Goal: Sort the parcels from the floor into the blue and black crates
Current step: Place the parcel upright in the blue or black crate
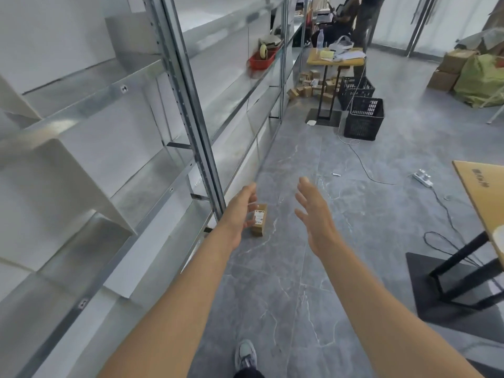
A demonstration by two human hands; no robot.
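Observation:
My left hand (240,211) holds a small brown cardboard parcel (259,220) with a white label, low over the grey floor beside the shelving. My right hand (316,216) is stretched out to the right of it, fingers straight and spread, holding nothing. Far ahead, two black crates (364,120) stand on the floor, one behind the other. A pile of several small brown parcels (309,88) lies under a small wooden table (336,61) to their left. No blue crate is in view.
Metal shelving (188,110) runs along the left, with a red basket (261,60) on it. A table (480,197) on a black base stands at the right, with a power strip (423,179) and cables on the floor. Boxes and a green bag (480,77) sit far right; a person (362,17) stands at the back.

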